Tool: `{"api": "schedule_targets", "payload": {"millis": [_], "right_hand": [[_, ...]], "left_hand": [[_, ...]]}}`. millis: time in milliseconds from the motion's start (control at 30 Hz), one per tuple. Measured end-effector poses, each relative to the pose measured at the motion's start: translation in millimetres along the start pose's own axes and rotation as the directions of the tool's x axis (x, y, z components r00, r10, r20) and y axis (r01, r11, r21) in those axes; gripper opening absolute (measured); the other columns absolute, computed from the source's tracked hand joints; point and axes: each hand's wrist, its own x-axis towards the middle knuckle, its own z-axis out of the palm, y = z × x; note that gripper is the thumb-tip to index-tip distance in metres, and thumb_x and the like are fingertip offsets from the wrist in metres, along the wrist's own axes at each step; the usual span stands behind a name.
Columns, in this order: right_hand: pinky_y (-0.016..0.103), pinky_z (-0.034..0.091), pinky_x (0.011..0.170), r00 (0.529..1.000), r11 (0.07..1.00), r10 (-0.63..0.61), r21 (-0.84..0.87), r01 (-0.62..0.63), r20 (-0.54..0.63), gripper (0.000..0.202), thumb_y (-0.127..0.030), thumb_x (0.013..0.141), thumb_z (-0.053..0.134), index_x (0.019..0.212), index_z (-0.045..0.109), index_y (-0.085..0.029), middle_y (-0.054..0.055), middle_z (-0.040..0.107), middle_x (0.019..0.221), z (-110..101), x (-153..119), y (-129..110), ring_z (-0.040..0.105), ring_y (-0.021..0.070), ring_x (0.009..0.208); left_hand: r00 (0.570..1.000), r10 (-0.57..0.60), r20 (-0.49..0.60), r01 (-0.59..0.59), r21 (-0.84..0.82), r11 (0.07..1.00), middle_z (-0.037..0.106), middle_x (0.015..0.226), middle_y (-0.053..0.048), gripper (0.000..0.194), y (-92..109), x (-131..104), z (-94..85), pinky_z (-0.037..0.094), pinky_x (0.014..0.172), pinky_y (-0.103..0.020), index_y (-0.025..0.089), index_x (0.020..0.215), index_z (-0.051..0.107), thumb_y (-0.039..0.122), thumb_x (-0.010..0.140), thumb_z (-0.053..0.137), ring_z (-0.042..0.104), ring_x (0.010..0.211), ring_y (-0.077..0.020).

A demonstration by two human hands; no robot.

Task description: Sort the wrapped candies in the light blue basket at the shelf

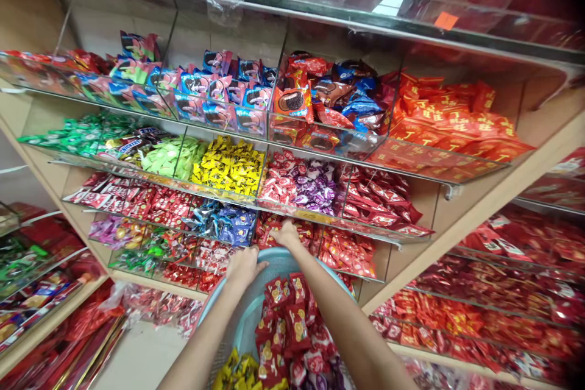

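A light blue mesh basket [244, 317] holds red packets with orange pictures, yellow packets and red and purple candies. My left hand [243, 266] is at the basket's far left rim, its thumb pointing right; whether it grips the rim is hard to make out. Just beyond the far rim, my right hand [286, 234] reaches to the lower shelf bin of red packets [269, 228]. Its fingers are partly hidden, and any packet in them cannot be made out. Blue packets [235, 225] lie left of that bin.
Clear-fronted shelves [292, 152] hold yellow candies [228, 164], purple candies [315, 186], green candies [86, 133] and orange-red packets [452, 116]. A slanting wooden side panel [475, 207] stands at right, with more candy shelves beyond. Red goods lie low at left.
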Motion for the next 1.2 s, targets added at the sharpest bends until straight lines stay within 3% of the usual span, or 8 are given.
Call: {"api": "schedule_targets", "payload": {"millis": [133,433,533,700,867,1033,1200], "right_hand": [[0.030,0.045,0.077,1.000,0.999,0.003,0.044,-0.004,0.024,0.076,-0.046,0.060,0.063,0.119,0.035,-0.007,0.017,0.059,0.108,12.0,-5.9,-6.7,0.057,0.0258,0.099],[0.033,0.043,0.081,0.995,0.993,0.080,0.079,-0.084,0.052,0.084,-0.043,0.059,0.067,0.126,0.026,-0.012,0.014,0.058,0.111,15.1,-13.3,-16.0,0.055,0.0257,0.102],[0.035,0.042,0.084,0.994,0.990,0.105,0.087,-0.108,0.044,0.080,-0.040,0.058,0.068,0.123,0.031,-0.012,0.014,0.059,0.109,16.0,-14.4,-18.7,0.054,0.0264,0.103],[0.033,0.044,0.079,0.996,0.987,0.094,0.134,-0.094,0.003,0.054,-0.035,0.060,0.067,0.106,0.048,-0.014,0.015,0.056,0.111,22.0,-14.1,-19.9,0.056,0.0261,0.099],[0.035,0.043,0.078,0.997,0.966,0.058,0.253,-0.043,-0.054,0.059,-0.030,0.053,0.072,0.105,0.049,-0.014,0.016,0.053,0.113,28.7,-8.2,-13.6,0.056,0.0278,0.096],[0.033,0.045,0.076,0.992,0.866,0.011,0.498,0.054,-0.128,0.060,-0.035,0.055,0.070,0.106,0.047,-0.012,0.012,0.062,0.097,23.4,-1.7,-4.4,0.058,0.0236,0.089],[0.030,0.047,0.073,0.988,0.675,-0.021,0.727,0.127,-0.153,0.052,-0.045,0.062,0.062,0.101,0.052,-0.014,0.008,0.064,0.095,-4.6,-11.1,9.1,0.059,0.0205,0.089]], "left_hand": [[1.000,0.006,0.004,-0.006,-0.003,1.000,0.059,0.088,-0.011,0.045,0.2,-0.8,-0.8,0.043,0.069,-0.036,0.016,0.096,0.054,0.055,0.076,0.043,0.056,0.084,-0.0275],[1.000,0.003,0.006,-0.003,-0.007,1.000,0.059,0.088,-0.011,0.044,0.0,0.0,-0.1,0.043,0.069,-0.037,0.016,0.094,0.054,0.055,0.076,0.043,0.057,0.084,-0.0277],[1.000,0.008,0.001,-0.008,-0.001,1.000,0.060,0.088,-0.011,0.043,-0.9,0.5,0.6,0.044,0.069,-0.038,0.016,0.094,0.054,0.054,0.076,0.044,0.057,0.083,-0.0286],[1.000,0.013,0.005,-0.013,0.011,1.000,0.060,0.087,-0.011,0.047,-0.8,0.3,-1.0,0.044,0.068,-0.039,0.015,0.096,0.054,0.056,0.077,0.042,0.057,0.083,-0.0295],[1.000,0.021,-0.011,-0.021,0.009,1.000,0.060,0.085,-0.010,0.044,0.2,-0.6,-2.7,0.044,0.067,-0.039,0.016,0.095,0.054,0.055,0.076,0.043,0.057,0.082,-0.0296],[1.000,0.023,-0.010,-0.022,0.017,1.000,0.059,0.086,-0.011,0.044,1.0,-1.6,-4.0,0.044,0.069,-0.037,0.015,0.095,0.054,0.054,0.077,0.043,0.057,0.083,-0.0280],[1.000,0.031,-0.002,-0.031,0.022,0.999,0.060,0.087,-0.011,0.045,1.9,-1.3,-5.3,0.044,0.069,-0.038,0.015,0.096,0.053,0.054,0.077,0.042,0.057,0.083,-0.0288]]}}
